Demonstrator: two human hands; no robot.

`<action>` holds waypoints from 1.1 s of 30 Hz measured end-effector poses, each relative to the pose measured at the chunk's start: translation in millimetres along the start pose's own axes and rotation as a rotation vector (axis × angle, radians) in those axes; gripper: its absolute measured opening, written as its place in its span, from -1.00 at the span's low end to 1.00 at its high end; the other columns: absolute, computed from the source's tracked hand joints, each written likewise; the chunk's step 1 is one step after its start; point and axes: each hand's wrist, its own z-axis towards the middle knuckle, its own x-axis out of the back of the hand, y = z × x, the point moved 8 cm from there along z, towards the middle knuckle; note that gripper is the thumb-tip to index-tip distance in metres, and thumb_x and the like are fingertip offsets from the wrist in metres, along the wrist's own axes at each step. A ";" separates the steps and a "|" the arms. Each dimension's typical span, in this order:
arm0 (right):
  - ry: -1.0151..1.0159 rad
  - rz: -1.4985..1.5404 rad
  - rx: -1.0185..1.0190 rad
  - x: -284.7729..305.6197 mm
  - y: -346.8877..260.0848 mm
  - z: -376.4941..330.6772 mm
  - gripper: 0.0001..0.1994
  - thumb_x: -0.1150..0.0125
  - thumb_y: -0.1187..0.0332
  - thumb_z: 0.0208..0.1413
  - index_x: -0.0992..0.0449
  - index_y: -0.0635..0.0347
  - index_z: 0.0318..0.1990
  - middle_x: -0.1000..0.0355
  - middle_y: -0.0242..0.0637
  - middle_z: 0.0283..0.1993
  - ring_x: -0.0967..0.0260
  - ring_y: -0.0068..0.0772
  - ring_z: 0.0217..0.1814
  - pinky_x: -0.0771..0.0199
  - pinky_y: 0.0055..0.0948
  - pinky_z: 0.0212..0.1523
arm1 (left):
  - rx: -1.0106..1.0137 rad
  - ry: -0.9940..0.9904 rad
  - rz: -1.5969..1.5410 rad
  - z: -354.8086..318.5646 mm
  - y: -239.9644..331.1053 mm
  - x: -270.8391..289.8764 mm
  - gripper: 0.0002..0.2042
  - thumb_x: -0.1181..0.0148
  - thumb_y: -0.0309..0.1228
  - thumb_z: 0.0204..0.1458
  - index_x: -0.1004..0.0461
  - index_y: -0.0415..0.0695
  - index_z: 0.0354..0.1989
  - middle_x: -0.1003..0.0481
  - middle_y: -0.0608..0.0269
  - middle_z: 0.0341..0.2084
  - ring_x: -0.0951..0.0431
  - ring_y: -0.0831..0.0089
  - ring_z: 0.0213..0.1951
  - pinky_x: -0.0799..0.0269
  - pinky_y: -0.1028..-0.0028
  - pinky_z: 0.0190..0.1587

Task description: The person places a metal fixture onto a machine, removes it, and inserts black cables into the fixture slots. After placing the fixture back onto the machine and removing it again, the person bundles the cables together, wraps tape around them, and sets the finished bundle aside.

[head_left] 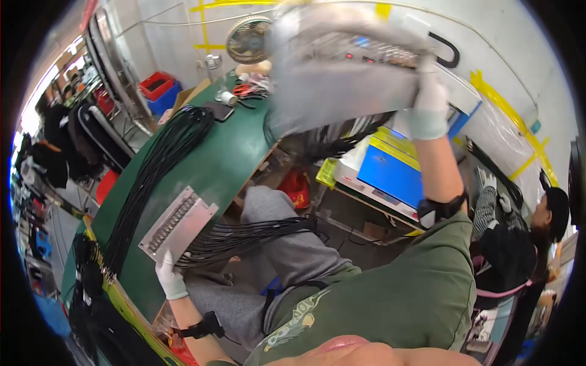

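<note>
On the green bench [201, 165], my left hand [169, 277] grasps a stiff metal terminal block [177, 224] by its end, my right hand [427, 100] clenching a blurred, seemingly light grey panel [342, 79] above.

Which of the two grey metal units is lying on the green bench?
The small terminal-strip unit by the left hand, wires attached. The larger blurred unit is held up in the air by the right hand.

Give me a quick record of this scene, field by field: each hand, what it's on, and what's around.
left hand: white glove, gripping a grey metal terminal block with black wires attached
right hand: white glove, raised, holding a blurred grey panel
surface: green workbench
on bench: long bundle of black cables, red scissors
behind: small fan
nearby: seated person at right
</note>
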 end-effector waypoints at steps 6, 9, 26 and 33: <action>0.302 0.067 -0.319 188.2 54.3 14.7 -0.50 -0.14 -0.06 0.27 -0.50 0.22 0.08 -0.53 -0.22 -0.07 -0.51 -0.36 -0.08 -0.53 -0.39 -0.07 | 0.142 0.071 -0.036 21.0 -12.0 13.5 -0.57 -0.16 -0.30 0.25 -0.34 -0.31 0.19 -0.49 0.06 0.02 -0.60 0.26 -0.09 -0.61 0.24 -0.13; 0.274 0.118 -0.417 264.7 118.5 1.2 -0.43 -0.18 -0.11 0.23 -0.51 0.24 0.12 -0.54 -0.19 0.03 -0.52 -0.32 0.05 -0.54 -0.35 0.08 | 0.134 0.073 -0.007 20.1 -12.2 18.1 -0.55 -0.17 -0.28 0.25 -0.33 -0.29 0.20 -0.49 0.07 0.03 -0.58 0.28 -0.06 -0.59 0.25 -0.08; 0.405 -1.161 -0.865 462.5 347.9 -37.8 -0.16 -0.27 -0.31 0.02 -0.39 0.09 0.32 -0.38 0.01 0.28 -0.33 -0.15 0.30 -0.28 -0.24 0.27 | 0.213 0.087 -0.027 18.2 -16.1 27.7 -0.55 -0.15 -0.27 0.26 -0.33 -0.30 0.21 -0.48 0.04 0.08 -0.57 0.21 -0.01 -0.56 0.24 0.00; 0.285 -1.191 -0.857 459.0 344.2 -37.7 -0.19 -0.19 -0.30 0.07 -0.36 0.10 0.33 -0.35 -0.03 0.34 -0.27 -0.09 0.39 -0.22 -0.23 0.34 | 0.192 0.052 -0.034 18.7 -16.3 31.2 -0.53 -0.11 -0.29 0.29 -0.28 -0.36 0.24 -0.44 -0.02 0.13 -0.55 0.17 0.05 -0.56 0.21 0.09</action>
